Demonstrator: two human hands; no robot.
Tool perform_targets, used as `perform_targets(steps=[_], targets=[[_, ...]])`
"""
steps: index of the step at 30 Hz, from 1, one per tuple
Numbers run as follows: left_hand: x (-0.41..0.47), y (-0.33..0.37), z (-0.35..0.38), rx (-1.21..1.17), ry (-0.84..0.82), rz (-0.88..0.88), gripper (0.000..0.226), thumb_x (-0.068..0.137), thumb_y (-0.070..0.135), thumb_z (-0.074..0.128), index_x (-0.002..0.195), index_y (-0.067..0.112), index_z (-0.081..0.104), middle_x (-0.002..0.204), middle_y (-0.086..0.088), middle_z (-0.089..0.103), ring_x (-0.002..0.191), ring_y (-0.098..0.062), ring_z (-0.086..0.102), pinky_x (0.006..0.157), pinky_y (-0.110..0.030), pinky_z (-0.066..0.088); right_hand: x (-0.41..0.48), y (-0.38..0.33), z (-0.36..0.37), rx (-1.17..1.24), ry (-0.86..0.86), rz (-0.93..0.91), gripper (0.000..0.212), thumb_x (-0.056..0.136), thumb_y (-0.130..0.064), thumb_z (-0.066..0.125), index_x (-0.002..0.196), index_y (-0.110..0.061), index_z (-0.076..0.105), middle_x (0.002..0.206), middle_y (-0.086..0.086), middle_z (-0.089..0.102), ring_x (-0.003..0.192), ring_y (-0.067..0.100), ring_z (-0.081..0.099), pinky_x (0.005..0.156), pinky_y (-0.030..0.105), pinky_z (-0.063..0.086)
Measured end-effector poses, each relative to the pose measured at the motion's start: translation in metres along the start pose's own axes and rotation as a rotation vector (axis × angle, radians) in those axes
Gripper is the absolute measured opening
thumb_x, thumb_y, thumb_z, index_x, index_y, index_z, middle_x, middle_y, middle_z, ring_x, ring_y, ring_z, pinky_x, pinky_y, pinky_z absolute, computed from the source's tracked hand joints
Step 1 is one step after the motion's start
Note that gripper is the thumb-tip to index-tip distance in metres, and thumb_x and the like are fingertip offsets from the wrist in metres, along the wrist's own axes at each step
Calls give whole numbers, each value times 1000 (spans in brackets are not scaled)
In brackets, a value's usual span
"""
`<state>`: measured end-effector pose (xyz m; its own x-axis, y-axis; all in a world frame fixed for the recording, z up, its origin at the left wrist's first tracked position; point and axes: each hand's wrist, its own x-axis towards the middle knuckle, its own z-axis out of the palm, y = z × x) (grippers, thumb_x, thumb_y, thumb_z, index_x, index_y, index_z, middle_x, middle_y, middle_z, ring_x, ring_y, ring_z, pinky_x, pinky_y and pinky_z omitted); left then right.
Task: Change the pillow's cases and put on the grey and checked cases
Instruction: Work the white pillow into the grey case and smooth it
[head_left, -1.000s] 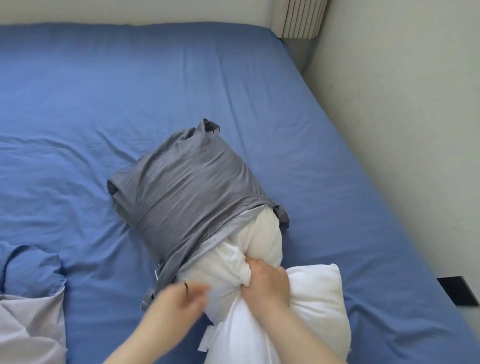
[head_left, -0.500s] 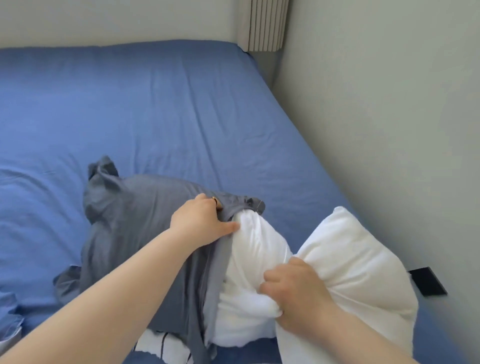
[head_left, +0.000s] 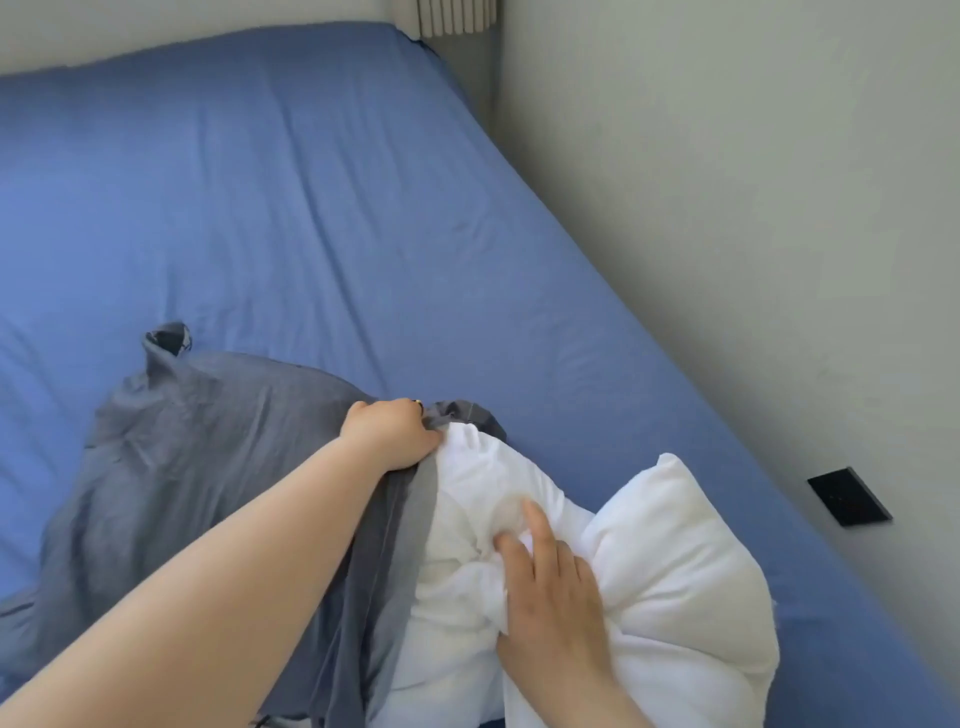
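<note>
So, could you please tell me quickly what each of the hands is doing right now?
Left hand: closed, gripping the open edge of the grey case.
Right hand: open, straight fingers pressing on the white pillow.

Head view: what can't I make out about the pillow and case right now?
- Pillow far end: hidden inside the grey case.
- Left hand fingertips: tucked under the case hem.
- Case near end: covered by the left forearm, cut by the bottom edge.
- Checked case: not in view.
</note>
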<state>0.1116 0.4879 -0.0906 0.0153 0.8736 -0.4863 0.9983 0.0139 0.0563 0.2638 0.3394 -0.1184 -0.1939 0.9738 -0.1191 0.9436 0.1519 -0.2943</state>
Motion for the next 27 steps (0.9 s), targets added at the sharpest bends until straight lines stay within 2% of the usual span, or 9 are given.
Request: perform_targets(steps=[4,6,8,12,15,18,21,24,27], targets=[[15,-2,-4,-126,-81,-82,50,88,56,35,111,15,52,123,0,57,117,-22,49,83,-30,27,30,-3,-6,33,-73,167,92,63,-23,72,139,3,28,135,15,49,103,22,60,84,23,45],[20,1,-4,-107,-85,-75,48,87,55,37,110,16,53,121,2,58,115,-22,50,85,-30,28,49,3,5,121,-160,159,83,81,-16,50,146,-6,-1,131,3,50,116,18,50,93,30,34],[24,4,-5,-81,-106,-68,41,88,49,39,107,16,55,117,1,57,110,-22,51,88,-31,29,63,6,3,163,-243,165,77,80,-14,47,145,-16,6,119,0,60,112,19,54,90,32,34],[28,12,-12,-229,-158,-72,27,88,35,48,69,16,46,83,1,50,83,-20,46,75,-23,34,65,8,-12,199,-248,-23,19,75,-8,47,78,-27,45,106,6,65,79,29,45,73,30,26],[26,20,-16,-572,-78,-81,36,89,19,50,56,14,37,62,1,39,58,-14,37,51,-21,33,60,4,-15,61,-111,-215,50,54,-16,66,49,-23,17,71,-4,68,50,21,31,57,27,17],[12,36,-18,-721,-43,-42,27,87,18,53,62,12,48,62,1,45,60,-14,42,52,-22,31,56,-15,-29,-45,-56,-291,40,12,-37,74,32,-23,42,34,-13,51,28,5,41,46,16,19],[-5,62,-9,-763,-135,72,19,83,13,55,64,14,60,67,0,56,67,-13,49,59,-20,41,57,-29,-31,-63,-107,-417,27,38,-39,76,59,-24,68,60,-8,70,63,10,66,63,18,45],[-13,76,-3,-828,-275,113,21,83,10,48,64,13,55,67,-5,51,64,-18,44,61,-19,41,64,-39,-29,-72,-191,-525,48,70,-34,63,114,-16,61,121,8,63,117,24,54,98,34,40],[-13,72,2,-889,-321,128,19,83,5,42,66,13,47,69,-9,38,69,-19,32,62,-27,29,72,-40,-23,-252,-376,-510,44,84,-36,53,123,-16,53,130,8,55,122,24,48,83,34,35]])
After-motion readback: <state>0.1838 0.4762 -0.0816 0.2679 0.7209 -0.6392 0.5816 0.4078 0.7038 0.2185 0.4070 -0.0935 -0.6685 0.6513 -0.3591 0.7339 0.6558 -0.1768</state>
